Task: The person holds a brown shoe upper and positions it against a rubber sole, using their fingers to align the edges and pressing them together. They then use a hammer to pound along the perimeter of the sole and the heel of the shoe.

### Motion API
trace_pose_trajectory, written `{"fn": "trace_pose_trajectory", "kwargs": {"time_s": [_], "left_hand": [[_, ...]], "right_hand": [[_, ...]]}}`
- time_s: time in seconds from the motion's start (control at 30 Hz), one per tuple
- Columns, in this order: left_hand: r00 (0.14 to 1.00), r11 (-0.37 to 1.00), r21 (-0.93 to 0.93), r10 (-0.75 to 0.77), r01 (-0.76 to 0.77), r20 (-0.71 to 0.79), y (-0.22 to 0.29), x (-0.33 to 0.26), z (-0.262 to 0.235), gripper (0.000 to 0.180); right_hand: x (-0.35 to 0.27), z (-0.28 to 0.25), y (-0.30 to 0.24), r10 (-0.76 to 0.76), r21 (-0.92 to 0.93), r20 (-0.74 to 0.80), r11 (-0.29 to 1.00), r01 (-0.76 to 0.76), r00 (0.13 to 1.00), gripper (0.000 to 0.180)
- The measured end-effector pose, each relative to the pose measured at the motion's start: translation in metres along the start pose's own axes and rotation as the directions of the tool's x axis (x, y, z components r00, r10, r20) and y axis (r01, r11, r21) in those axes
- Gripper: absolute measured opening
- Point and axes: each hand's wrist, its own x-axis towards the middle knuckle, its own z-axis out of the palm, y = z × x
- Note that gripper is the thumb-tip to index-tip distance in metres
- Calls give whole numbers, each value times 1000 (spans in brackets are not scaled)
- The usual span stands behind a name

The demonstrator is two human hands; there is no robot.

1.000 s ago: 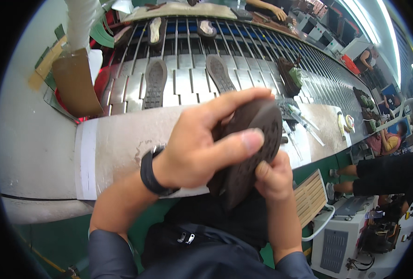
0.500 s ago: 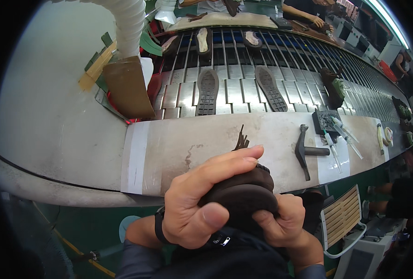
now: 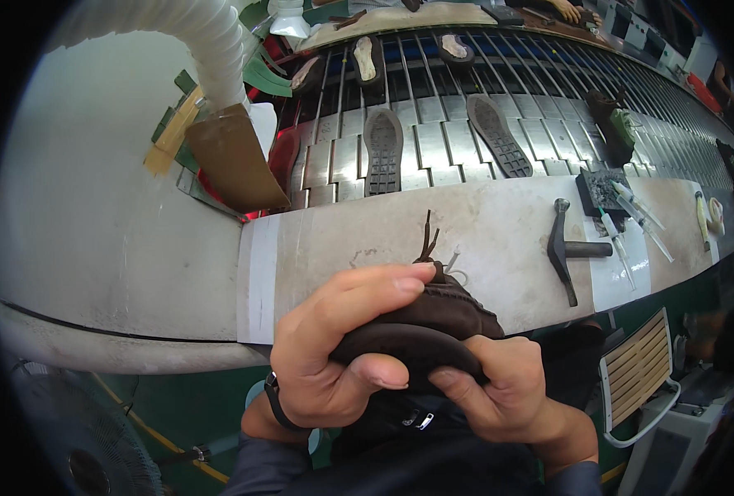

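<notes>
Right now my left hand [image 3: 334,355] and right hand [image 3: 507,388] both clamp the dark brown shoe [image 3: 420,326] just off the workbench's [image 3: 499,231] near edge; I should press evenly along the sole rim, thumbs firm. Farther along the bench lies the hammer [image 3: 567,252].

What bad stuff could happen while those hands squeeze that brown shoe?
The left hand and right hand press the brown shoe and its dark sole together off the workbench edge, so if the grip slipped it would likely drop toward the lap or floor. The loose laces might snag. The hammer lies close by and could be knocked off.
</notes>
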Motion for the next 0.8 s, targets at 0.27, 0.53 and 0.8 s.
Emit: {"fn": "trace_pose_trajectory", "kwargs": {"time_s": [0.27,0.53,0.8], "left_hand": [[1000,994,107,-1,4,-24,9,-5,-4,21],[957,977,-3,-208,212,-203,6,-5,-15,16],[969,982,56,-169,181,-179,-2,-8,-24,23]], "right_hand": [[1,10,-2,-57,-62,-6,996,57,998,20],[4,24,16,-44,-6,-48,999,44,998,19],[11,28,17,-95,-111,5,989,95,995,22]]}}
